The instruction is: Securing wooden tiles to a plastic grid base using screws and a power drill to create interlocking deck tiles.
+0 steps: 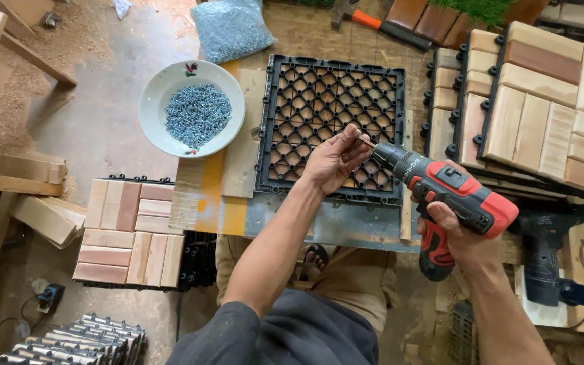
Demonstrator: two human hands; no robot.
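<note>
My right hand point(457, 236) grips the handle of a red and black cordless drill point(451, 192), its bit pointing up-left. My left hand point(332, 161) pinches something small at the bit tip, probably a screw; it is too small to tell. Both hands hover over the lower right part of a black plastic grid tile base point(319, 101) lying on a workboard point(238, 203). A white bowl point(153, 101) full of grey screws point(197, 113) stands to the left of the grid.
Finished wooden deck tiles are stacked at the right point(542, 115) and lie on the floor at lower left point(126, 233). A bag of screws point(231, 27) sits behind the grid. A second black drill point(549, 257) rests at right. Sawdust covers the floor.
</note>
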